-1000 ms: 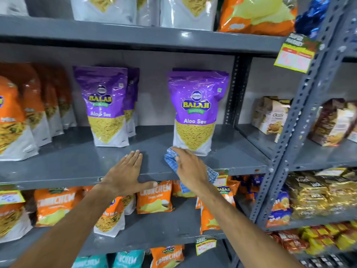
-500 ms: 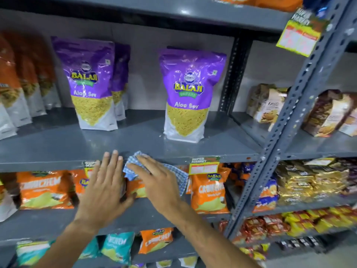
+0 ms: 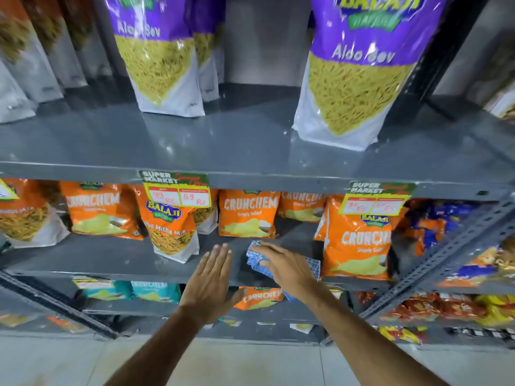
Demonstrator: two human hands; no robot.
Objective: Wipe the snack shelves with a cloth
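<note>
A blue-and-white checked cloth (image 3: 257, 261) lies on the grey lower shelf (image 3: 111, 260), in the gap between orange snack bags. My right hand (image 3: 284, 267) presses flat on the cloth, fingers spread and pointing left. Beside it, my left hand (image 3: 209, 282) is held flat with the fingers together, hovering at the shelf's front edge and holding nothing. The grey upper shelf (image 3: 223, 146) above carries purple Aloo Sev bags (image 3: 359, 71).
Orange Crunchem bags (image 3: 356, 243) stand close to the right of the cloth, a Balaji mix bag (image 3: 172, 232) to the left. Yellow price tags (image 3: 178, 190) hang from the upper shelf's lip. A slotted grey upright (image 3: 446, 257) runs diagonally at right. More bags fill the shelves below.
Both hands dropped from the upper shelf's front edge to the shelf below, the right hand carrying the cloth down. The camera tilted down and moved closer.
</note>
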